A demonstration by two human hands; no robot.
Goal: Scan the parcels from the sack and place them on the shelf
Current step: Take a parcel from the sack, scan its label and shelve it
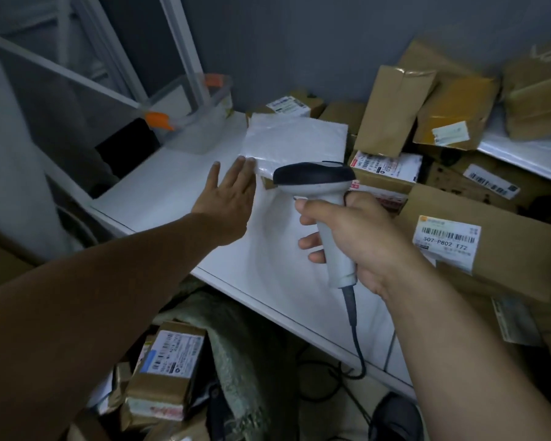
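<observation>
Several brown parcels (pixel 169 361) sit in our sack (pixel 236 338) under the shelf (pixel 172 192). On it, our flat left hand (pixel 228 195) touches the white parcel (pixel 296 144); right hand (pixel 363 237) grips the scanner (pixel 315 179). We can't tell what's in the tub (pixel 201 122).

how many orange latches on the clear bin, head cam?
2. One orange latch sits at the near left end of the clear bin; the other is at its far end, beside the white post. More may be hidden on its other sides.

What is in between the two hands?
Head view: just bare white shelf between the left hand and the right hand holding the scanner.
</observation>
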